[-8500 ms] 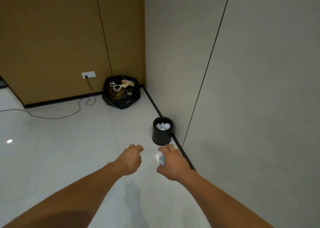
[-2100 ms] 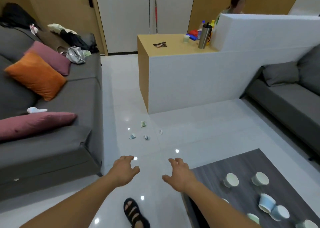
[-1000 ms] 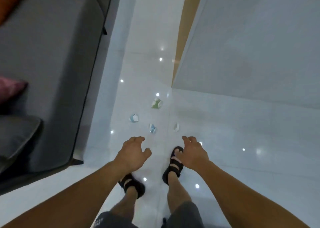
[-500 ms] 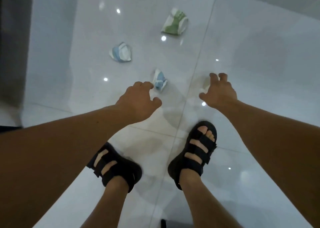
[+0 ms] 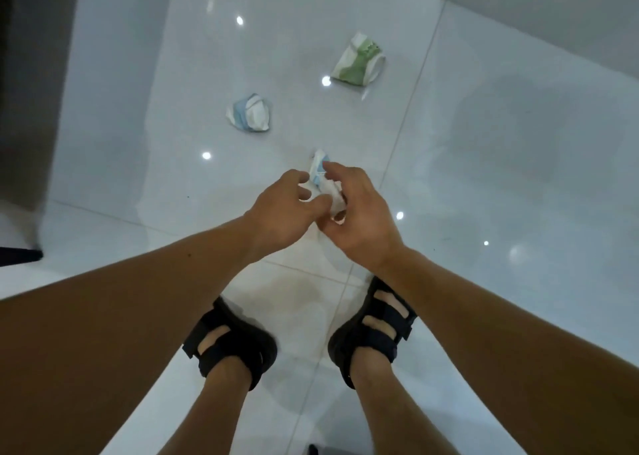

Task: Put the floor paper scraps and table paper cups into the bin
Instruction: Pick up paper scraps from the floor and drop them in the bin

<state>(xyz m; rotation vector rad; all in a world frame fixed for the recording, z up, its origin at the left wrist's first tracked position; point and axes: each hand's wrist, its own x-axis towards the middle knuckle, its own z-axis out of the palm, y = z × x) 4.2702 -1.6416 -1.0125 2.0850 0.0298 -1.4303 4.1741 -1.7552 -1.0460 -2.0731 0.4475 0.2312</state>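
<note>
I look down at a glossy white floor. My left hand and my right hand meet just above it. A small blue-and-white paper scrap is pinched in my left fingers, with my right forefinger against its top. My right hand grips a crumpled white scrap pressed against the first. Farther off lie a blue-and-white crumpled scrap and a green-and-white one. No bin or table cups are in view.
My feet in black sandals stand right below the hands. The dark side of a sofa runs along the left edge. The base of a white counter wall fills the upper right corner.
Half a second ago my hands were apart, each reaching over its own scrap on the floor. Now both scraps are off the floor and my hands have come together.
</note>
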